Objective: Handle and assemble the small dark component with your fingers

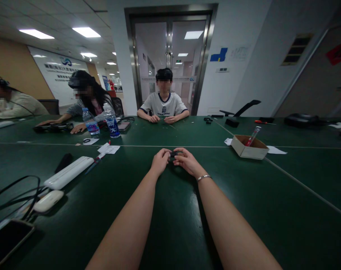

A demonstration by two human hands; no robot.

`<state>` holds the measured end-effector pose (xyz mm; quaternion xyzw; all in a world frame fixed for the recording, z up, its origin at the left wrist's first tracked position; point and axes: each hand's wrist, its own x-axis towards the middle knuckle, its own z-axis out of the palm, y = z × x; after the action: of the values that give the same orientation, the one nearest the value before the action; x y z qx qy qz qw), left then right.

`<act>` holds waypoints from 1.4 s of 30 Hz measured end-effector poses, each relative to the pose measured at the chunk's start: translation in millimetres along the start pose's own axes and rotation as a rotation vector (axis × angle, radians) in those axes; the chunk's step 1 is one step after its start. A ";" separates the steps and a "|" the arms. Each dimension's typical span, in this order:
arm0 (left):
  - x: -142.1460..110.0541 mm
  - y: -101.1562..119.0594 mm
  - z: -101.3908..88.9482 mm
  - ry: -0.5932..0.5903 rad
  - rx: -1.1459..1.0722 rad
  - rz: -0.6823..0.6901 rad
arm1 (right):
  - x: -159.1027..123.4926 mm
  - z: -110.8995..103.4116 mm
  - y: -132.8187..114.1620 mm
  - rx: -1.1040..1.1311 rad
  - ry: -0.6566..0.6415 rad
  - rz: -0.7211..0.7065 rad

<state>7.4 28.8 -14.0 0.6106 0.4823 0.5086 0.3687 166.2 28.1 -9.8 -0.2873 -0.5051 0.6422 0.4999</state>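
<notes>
Both of my arms reach forward over a green table (pixel 176 210). Between my fingertips is a small black object (pixel 173 154), too small and dark for me to name its kind. My left hand (pixel 160 162) pinches its left end, where a bit of something shiny shows. At its right end, the fingers of my right hand (pixel 188 162) are closed on it. A silvery bracelet (pixel 204 177) circles my right wrist. My fingers hide part of the object, which is held just above the tabletop.
To the left lie a white power strip (pixel 71 171), a white case (pixel 48 201), a phone (pixel 9 240) and black cables. Two bottles (pixel 111 122) stand farther back. A small cardboard box (pixel 250 150) sits at right. Across the table sits a person (pixel 164 99); others sit at left.
</notes>
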 end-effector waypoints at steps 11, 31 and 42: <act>-0.1 0.8 0.7 0.021 -0.063 -0.006 | -1.4 2.5 -1.7 -0.002 0.011 0.001; 0.5 -0.6 1.0 0.013 -0.025 0.008 | -0.7 0.7 -0.8 0.005 0.004 0.005; 2.2 -2.5 2.4 0.003 -0.107 0.000 | 0.9 1.0 1.4 -0.021 -0.005 -0.012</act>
<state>9.2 31.7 -16.3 0.5891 0.4550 0.5347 0.4000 164.5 28.6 -10.7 -0.2878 -0.5150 0.6345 0.4993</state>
